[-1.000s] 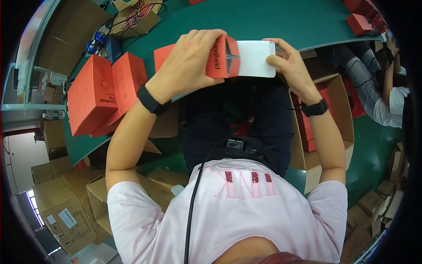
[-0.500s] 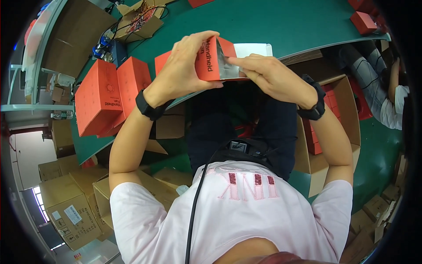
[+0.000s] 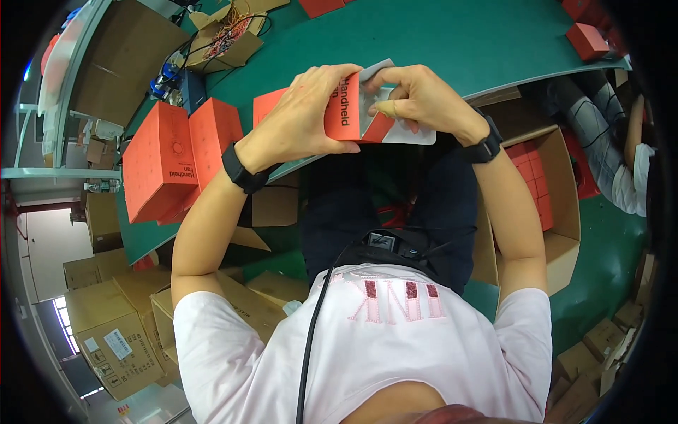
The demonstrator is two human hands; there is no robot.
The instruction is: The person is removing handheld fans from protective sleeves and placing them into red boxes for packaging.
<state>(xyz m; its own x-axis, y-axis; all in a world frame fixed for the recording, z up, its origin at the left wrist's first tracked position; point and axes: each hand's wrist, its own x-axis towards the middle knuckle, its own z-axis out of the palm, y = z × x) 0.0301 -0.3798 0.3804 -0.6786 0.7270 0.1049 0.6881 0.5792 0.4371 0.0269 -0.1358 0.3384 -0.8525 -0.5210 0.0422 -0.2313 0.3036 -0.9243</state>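
Observation:
A small red carton (image 3: 342, 119) is held above the front edge of the green table, its right end open with flaps standing out. My left hand (image 3: 300, 116) wraps round its left part, fingers over the top and thumb along the lower edge. At the open end my right hand (image 3: 424, 102) has its fingers curled, with index finger and thumb against the flaps. A white flap (image 3: 419, 136) sticks out below those fingers. What lies deeper in the carton is hidden. Behind my left hand another red carton (image 3: 266, 104) partly shows.
Red cartons (image 3: 159, 166) stand at the left on the green table (image 3: 424, 35). Farther back are an open box of wires (image 3: 229, 44) and a blue device (image 3: 191, 88). A cardboard box (image 3: 561, 247) of red cartons is low at my right. Another person's arm (image 3: 631, 131) shows beyond.
The carton has shifted slightly right and down. Its end flaps, pressed by my right fingers before, now stand apart, and my right fingers have curled in at the opening.

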